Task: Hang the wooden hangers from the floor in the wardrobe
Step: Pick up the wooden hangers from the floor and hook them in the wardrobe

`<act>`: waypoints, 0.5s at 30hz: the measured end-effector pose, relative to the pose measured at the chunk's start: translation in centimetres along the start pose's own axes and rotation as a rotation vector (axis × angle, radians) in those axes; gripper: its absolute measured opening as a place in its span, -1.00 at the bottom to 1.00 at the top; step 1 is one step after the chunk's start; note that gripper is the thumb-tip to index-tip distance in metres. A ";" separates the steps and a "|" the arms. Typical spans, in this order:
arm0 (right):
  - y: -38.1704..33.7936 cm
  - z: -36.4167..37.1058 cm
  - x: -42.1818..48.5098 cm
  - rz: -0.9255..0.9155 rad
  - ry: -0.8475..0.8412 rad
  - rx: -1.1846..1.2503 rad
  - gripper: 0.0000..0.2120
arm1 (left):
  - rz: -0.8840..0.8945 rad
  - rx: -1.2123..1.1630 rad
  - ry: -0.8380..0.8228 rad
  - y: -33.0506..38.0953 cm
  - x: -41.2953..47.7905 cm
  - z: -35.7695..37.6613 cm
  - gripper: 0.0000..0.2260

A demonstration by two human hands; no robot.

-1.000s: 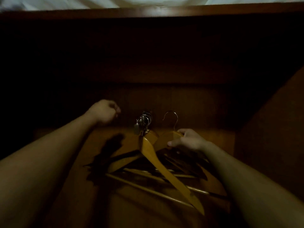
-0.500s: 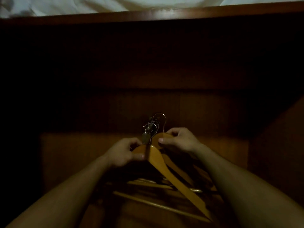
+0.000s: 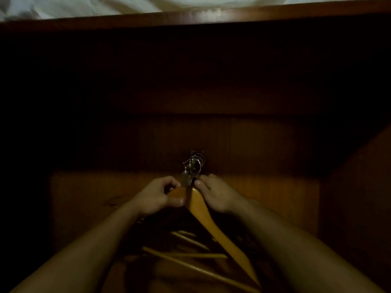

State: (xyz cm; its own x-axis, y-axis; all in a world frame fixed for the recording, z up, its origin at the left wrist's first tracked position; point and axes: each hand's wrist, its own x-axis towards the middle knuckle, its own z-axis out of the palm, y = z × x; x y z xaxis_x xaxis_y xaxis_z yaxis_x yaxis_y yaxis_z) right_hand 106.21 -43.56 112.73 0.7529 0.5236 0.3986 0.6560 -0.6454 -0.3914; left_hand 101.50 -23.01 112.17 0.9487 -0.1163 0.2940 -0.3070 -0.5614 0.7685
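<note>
Several wooden hangers (image 3: 213, 225) are bunched together low in the middle, their metal hooks (image 3: 195, 163) gathered in one cluster at the top. My left hand (image 3: 157, 197) grips the left shoulder of the bunch near the neck. My right hand (image 3: 215, 194) holds the right side just below the hooks, thumb against the wood. Pale crossbars (image 3: 190, 255) of the hangers show below my hands. What the hooks sit on is too dark to tell.
The dark wooden wardrobe interior (image 3: 243, 144) surrounds everything, with a side panel (image 3: 359, 197) on the right and a wooden top edge (image 3: 211, 15). White cloth (image 3: 105, 5) lies above that edge. The left side is in deep shadow.
My left hand came down from the left and took hold of the bunch. My right hand brought the separate hanger in, and its hook now sits with the other hooks.
</note>
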 end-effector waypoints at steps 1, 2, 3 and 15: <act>0.1 0.2 -0.1 0.000 0.011 0.006 -0.74 | -0.007 0.002 0.003 -0.1 0.1 0.1 -0.58; 0.2 0.3 -0.2 0.007 0.012 0.015 -0.73 | -0.007 0.004 0.006 -0.3 0.2 0.1 -0.58; 0.3 0.3 -0.3 0.011 0.008 0.022 -0.71 | -0.004 0.008 0.014 -0.4 0.2 0.1 -0.56; -1.4 0.4 -0.6 0.170 0.004 0.148 -0.35 | 0.129 -0.064 0.013 -1.1 0.1 1.7 -0.52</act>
State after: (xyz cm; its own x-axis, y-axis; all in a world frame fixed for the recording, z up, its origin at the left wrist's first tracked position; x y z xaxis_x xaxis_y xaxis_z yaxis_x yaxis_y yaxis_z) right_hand 104.86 -42.71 112.74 0.8535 0.4114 0.3198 0.5201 -0.6356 -0.5705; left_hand 102.04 -23.78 110.44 0.9000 -0.1736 0.3999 -0.4313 -0.4888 0.7583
